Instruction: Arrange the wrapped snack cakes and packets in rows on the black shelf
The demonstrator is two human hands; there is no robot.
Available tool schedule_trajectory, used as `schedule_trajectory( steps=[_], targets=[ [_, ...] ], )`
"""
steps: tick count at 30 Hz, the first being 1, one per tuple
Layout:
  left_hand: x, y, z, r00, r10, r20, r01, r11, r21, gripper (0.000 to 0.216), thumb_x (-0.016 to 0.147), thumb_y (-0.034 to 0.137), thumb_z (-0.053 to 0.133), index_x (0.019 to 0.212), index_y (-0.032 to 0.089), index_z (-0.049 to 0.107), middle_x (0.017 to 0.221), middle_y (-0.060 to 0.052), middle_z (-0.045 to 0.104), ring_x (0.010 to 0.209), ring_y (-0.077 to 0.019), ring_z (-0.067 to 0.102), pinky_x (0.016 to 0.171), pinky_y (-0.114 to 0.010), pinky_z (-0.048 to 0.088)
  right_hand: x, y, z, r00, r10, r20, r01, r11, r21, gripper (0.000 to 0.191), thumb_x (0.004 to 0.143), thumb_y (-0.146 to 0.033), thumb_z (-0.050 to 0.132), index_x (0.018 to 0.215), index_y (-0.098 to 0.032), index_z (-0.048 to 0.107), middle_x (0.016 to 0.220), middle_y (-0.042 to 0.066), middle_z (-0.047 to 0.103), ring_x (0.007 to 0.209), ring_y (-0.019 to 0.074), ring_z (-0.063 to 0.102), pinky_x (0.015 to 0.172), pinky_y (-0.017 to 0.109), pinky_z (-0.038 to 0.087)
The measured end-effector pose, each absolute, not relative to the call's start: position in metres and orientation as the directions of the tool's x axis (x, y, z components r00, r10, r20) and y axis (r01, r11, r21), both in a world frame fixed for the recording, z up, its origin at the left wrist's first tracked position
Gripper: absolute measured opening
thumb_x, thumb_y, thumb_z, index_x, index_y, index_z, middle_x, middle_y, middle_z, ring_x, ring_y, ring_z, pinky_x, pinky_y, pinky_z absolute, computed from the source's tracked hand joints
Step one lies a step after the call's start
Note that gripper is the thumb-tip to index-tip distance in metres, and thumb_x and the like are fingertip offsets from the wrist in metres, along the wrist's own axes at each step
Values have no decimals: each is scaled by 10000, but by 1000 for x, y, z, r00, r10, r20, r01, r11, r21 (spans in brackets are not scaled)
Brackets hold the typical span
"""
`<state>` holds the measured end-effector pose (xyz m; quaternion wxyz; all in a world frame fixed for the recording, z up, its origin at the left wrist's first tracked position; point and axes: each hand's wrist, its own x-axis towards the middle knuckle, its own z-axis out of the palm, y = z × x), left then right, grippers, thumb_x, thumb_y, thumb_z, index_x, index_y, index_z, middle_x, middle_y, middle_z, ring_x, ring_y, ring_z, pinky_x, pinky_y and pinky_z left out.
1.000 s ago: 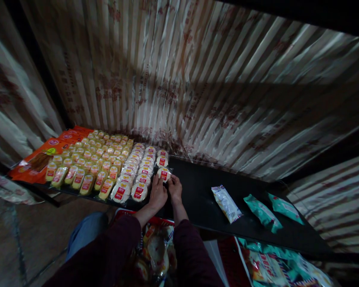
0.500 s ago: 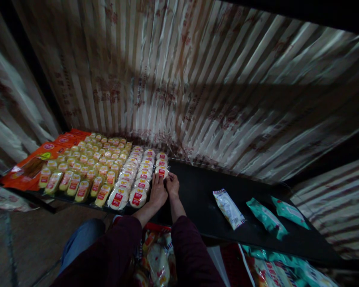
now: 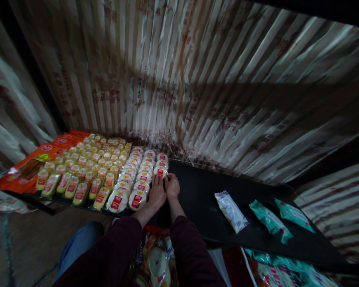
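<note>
Both my hands rest on a dark shelf (image 3: 203, 207) at the near end of a row of round, clear-wrapped cakes with red labels. My left hand (image 3: 157, 193) lies over the shelf with its fingers stretched toward the nearest wrapped cake (image 3: 160, 172) and touching it. My right hand (image 3: 172, 186) sits beside it, fingers curled and pinching the same packet's edge. Rows of the same round cakes (image 3: 139, 175) and smaller yellow packets (image 3: 86, 167) fill the shelf's left part.
Orange flat packs (image 3: 32, 163) lie at the far left. A white snack packet (image 3: 231, 211) and two teal packets (image 3: 271, 221) lie on the shelf's right. A red basket with more wrapped goods (image 3: 157, 259) sits below. A corrugated striped wall (image 3: 197, 87) backs the shelf.
Both hands have pushed the wrapped cake a little farther back into its row. The view has shifted slightly.
</note>
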<state>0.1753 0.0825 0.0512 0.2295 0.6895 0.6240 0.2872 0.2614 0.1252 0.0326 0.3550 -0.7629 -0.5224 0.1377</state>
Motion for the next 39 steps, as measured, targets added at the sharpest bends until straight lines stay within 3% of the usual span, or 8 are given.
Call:
schedule_trajectory(
  steps=[6, 17, 25, 33, 39],
  targets=[
    [176, 82, 50, 61, 992, 108, 752, -117, 649, 497, 857, 88, 322, 1330, -33, 410, 1457, -237, 328, 1407, -282, 175, 1141, -432, 251, 263, 124, 26, 355, 907, 228, 725, -113, -679, 380, 807, -245, 493, 1176, -220, 580, 1005, 61, 605, 806, 153, 593, 749, 256, 457],
    [181, 83, 35, 52, 986, 156, 774, -139, 618, 506, 849, 91, 320, 1341, 9, 405, 1462, -221, 327, 1411, -275, 161, 1126, -467, 271, 265, 124, 28, 312, 933, 178, 737, -119, -665, 365, 795, -207, 534, 1145, -248, 627, 950, 47, 621, 788, 152, 616, 749, 255, 474],
    [180, 72, 30, 116, 964, 240, 775, -239, 586, 483, 840, 78, 315, 1299, 6, 447, 1471, -220, 312, 1419, -280, 119, 1124, -489, 271, 264, 107, 23, 361, 903, 231, 632, -56, -773, 388, 779, -196, 497, 1141, -128, 616, 1081, 125, 613, 853, 171, 618, 853, 301, 485],
    [171, 34, 43, 167, 961, 219, 739, -269, 617, 438, 824, 77, 358, 1232, 21, 508, 1375, -218, 451, 1387, -265, 259, 1119, -470, 300, 258, 67, 33, 338, 929, 151, 607, -93, -789, 276, 777, -177, 471, 962, -155, 676, 1001, 86, 679, 923, 174, 614, 909, 308, 460],
    [161, -3, 41, 185, 960, 211, 703, -279, 654, 424, 816, 77, 386, 1217, 45, 521, 1293, -193, 525, 1286, -246, 408, 1101, -445, 332, 249, 26, 37, 265, 958, 105, 587, -74, -807, 298, 772, -132, 438, 936, -160, 686, 990, 63, 698, 916, 148, 627, 919, 271, 449]
  ],
)
